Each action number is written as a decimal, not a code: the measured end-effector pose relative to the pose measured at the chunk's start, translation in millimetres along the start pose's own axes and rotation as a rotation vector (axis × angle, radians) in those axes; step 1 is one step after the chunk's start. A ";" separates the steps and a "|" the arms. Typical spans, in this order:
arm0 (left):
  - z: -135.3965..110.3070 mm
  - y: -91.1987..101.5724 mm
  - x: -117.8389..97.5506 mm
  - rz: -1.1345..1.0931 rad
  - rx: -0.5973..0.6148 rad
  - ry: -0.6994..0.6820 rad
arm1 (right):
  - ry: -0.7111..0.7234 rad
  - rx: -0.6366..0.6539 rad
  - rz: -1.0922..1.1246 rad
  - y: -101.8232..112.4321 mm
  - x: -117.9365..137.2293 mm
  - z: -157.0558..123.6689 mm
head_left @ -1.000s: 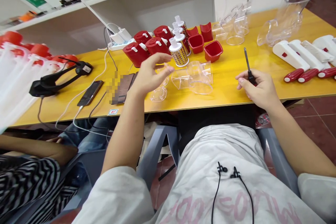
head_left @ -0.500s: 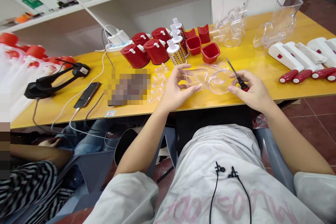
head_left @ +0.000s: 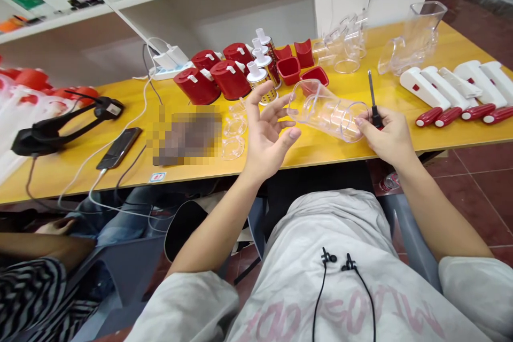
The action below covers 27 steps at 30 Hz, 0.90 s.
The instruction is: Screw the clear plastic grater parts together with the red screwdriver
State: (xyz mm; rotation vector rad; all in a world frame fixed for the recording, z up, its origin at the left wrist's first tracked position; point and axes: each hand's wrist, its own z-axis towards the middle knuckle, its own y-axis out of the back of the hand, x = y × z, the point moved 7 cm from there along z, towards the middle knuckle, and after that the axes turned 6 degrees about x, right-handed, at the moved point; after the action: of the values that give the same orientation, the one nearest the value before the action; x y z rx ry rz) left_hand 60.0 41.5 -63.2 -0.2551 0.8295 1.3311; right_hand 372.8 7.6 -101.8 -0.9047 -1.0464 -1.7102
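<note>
A clear plastic housing (head_left: 332, 116), a wide tube with a round opening at its right end, is tilted above the table. My right hand (head_left: 388, 136) pinches that round rim between thumb and fingers. The same hand also grips a screwdriver (head_left: 372, 96), its dark shaft pointing up and away and its handle mostly hidden in the palm. At the housing's left end my left hand (head_left: 266, 141) is open, fingers spread; whether a fingertip touches the plastic I cannot tell. Clear ring-shaped parts (head_left: 233, 147) lie left of this hand.
Red drum-shaped parts (head_left: 230, 80), metal grater drums (head_left: 258, 76) and red cups (head_left: 288, 70) stand behind. More clear housings (head_left: 419, 37) and white red-handled arms (head_left: 427, 91) are at right. A phone (head_left: 119, 148), black headset (head_left: 66, 123) and cables lie left, near a seated person's arm (head_left: 52, 248).
My left hand has let go of the housing and opened. The housing has turned in my right hand, its wide end now toward the left. The screwdriver points more upright.
</note>
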 end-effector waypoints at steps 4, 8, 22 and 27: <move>-10.0 -12.0 17.4 -0.026 0.051 0.120 | -0.099 -0.030 -0.047 17.2 -19.7 6.5; -24.9 -32.0 29.4 0.015 0.138 0.255 | -0.144 -0.154 -0.288 49.5 -20.4 6.7; -31.3 -62.8 3.7 0.475 0.384 0.135 | -0.097 -0.193 -0.426 57.6 -15.1 14.9; -28.7 -73.0 -5.9 0.577 0.497 0.102 | -0.058 -0.169 -0.561 47.9 -10.4 31.3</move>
State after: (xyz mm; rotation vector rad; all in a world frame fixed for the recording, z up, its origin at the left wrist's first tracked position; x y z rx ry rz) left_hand 116.3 0.7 -100.1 0.3367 1.3539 1.5917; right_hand 425.0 28.7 -87.2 -0.8141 -1.2926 -2.2730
